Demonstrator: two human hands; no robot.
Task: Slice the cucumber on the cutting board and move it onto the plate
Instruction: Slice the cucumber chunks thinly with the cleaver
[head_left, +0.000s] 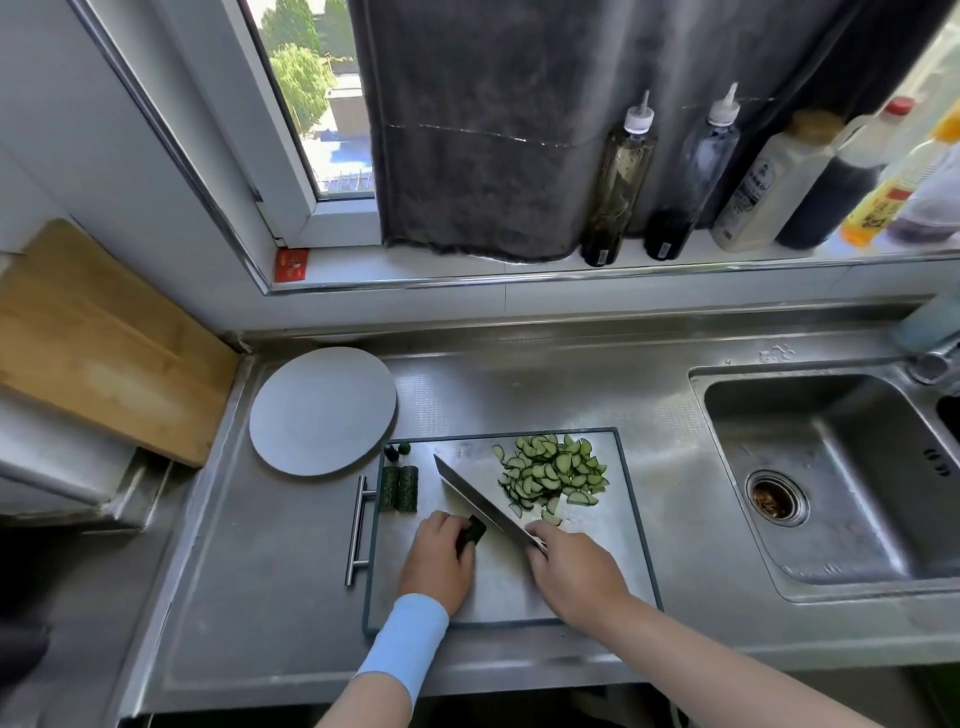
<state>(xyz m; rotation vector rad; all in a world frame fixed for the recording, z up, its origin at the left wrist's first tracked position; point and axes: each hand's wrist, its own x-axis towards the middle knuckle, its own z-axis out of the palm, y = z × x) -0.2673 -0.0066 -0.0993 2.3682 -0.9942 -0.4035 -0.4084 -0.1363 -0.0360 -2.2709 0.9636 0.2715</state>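
Sauce bottles (618, 182) line the windowsill (467, 267) above a steel sink (841, 447).

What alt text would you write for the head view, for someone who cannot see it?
A right hand holds a knife against a cucumber piece gripped by the left hand on a cutting board. Slices lie piled beyond; the grey plate nearby holds none.

Left hand (439, 558) holds a cucumber piece (474, 532); right hand (571, 566) grips the knife (483, 504), blade seemingly touching it.
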